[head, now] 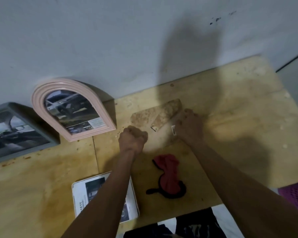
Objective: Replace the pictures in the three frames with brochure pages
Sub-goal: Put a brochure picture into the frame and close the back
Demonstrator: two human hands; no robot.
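A third frame [144,117] lies face down in the middle of the wooden table, showing its brown backing board and easel stand [167,111]. My left hand [133,138] is a closed fist at the frame's near left corner; nothing shows inside it. My right hand [187,124] presses on the frame's right edge with curled fingers, beside a small metal tab [173,130]. A pink arched frame [41,93] leans on the wall holding a brochure page. A grey rectangular frame [54,140] at the far left holds a car-interior picture. The brochure [79,196] lies under my left forearm.
A red and black cloth item [167,176] lies between my forearms. The table [239,103] stands against a white wall; its right edge runs diagonally. Something purple [294,193] shows beyond the near right edge, and dark clothing [196,225] at the bottom.
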